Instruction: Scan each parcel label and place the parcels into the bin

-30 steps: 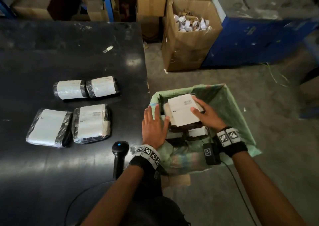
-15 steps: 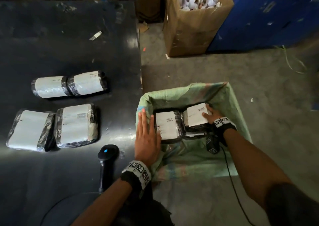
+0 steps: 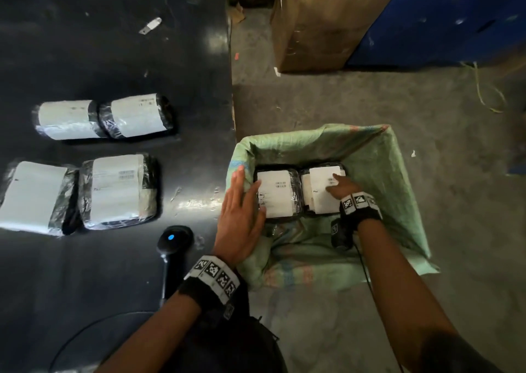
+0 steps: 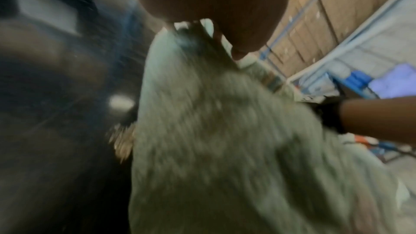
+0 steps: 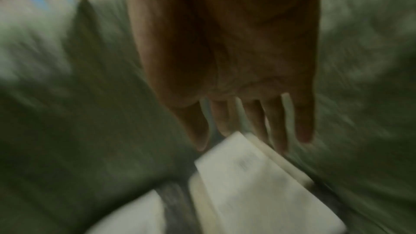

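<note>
A bin lined with a green sack (image 3: 398,179) stands on the floor against the right edge of the black table (image 3: 113,45). Two black-wrapped parcels with white labels lie side by side in it, the left parcel (image 3: 277,194) and the right parcel (image 3: 321,193). My left hand (image 3: 242,202) lies flat on the bin's left rim, fingers straight. My right hand (image 3: 340,186) is inside the bin over the right parcel (image 5: 258,184), fingers straight (image 5: 276,131) and holding nothing. Several more labelled parcels (image 3: 118,190) lie on the table. The black handheld scanner (image 3: 175,239) stands on the table near my left wrist.
A tall cardboard box (image 3: 318,31) of paper scraps stands on the concrete floor beyond the bin, with a blue cabinet (image 3: 441,17) to its right. A scrap of tape (image 3: 150,25) lies on the far table. The left wrist view shows blurred green sack (image 4: 225,131).
My right hand has lowered the white-labelled parcel into the bin beside the other one and let it go. The left hand has stayed on the bin's rim.
</note>
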`<state>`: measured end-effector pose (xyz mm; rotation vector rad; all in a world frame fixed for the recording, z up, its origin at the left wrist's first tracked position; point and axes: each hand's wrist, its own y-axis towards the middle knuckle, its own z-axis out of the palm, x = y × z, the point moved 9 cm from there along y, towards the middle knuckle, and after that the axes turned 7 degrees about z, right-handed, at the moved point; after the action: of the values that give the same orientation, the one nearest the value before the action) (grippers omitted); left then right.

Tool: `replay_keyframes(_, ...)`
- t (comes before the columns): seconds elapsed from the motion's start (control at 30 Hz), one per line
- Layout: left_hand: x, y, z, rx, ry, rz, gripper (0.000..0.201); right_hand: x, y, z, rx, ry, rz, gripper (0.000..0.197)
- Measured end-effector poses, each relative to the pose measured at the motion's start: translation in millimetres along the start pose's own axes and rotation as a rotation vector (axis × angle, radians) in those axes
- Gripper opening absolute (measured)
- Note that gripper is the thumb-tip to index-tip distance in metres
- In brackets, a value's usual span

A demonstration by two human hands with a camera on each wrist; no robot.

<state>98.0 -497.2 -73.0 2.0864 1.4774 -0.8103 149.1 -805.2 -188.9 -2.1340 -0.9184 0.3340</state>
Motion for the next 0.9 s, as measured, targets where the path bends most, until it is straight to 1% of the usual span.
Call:
replay_keyframes(0.07,9,0,-23,-0.028,-0.145,0.017,0.054,25,-41,-26,-0.065,0.149,-0.078,0.059)
replay_keyframes(0.13,24,-1,-59,-0.077,-0.168,0.04,0.052,55,-97,-44,-0.165,0.242,-0.202,0.057)
replay_keyframes(0.17,36,-2,-79,-0.105,-0.151,0.045,0.051,72,-129,-44,-0.19,0.279,-0.27,0.057)
replay_keyframes(0.27,89,-14,-142,-0.165,-0.085,0.007,0.053,125,-222,-15,-0.183,0.373,-0.485,0.051)
replay_keyframes(0.37,150,-40,-210,-0.25,0.041,-0.042,0.052,170,-283,47,-0.135,0.353,-0.608,0.055)
replay_keyframes(0.4,174,-52,-230,-0.271,0.085,-0.081,0.052,180,-293,75,-0.103,0.319,-0.613,0.056)
replay_keyframes(0.47,224,-78,-262,-0.285,0.155,-0.198,0.054,193,-300,129,-0.024,0.241,-0.566,0.065)
replay_keyframes(0.53,274,-107,-282,-0.25,0.238,-0.328,0.06,196,-301,177,0.041,0.131,-0.486,0.078)
replay_keyframes(0.6,319,-134,-291,-0.181,0.273,-0.434,0.071,192,-297,215,0.071,0.079,-0.39,0.086)
replay_keyframes(0.67,354,-151,-296,-0.118,0.26,-0.497,0.08,188,-295,244,0.124,0.169,-0.333,0.087)
replay_keyframes(0.77,391,-164,-299,-0.066,0.199,-0.536,0.086,187,-297,276,0.194,0.398,-0.311,0.079)
replay_keyframes(0.83,405,-165,-301,-0.049,0.137,-0.549,0.089,187,-295,285,0.162,0.553,-0.296,0.071)
replay_keyframes(0.9,416,-161,-301,-0.028,0.093,-0.528,0.093,189,-291,289,0.133,0.705,-0.283,0.064)
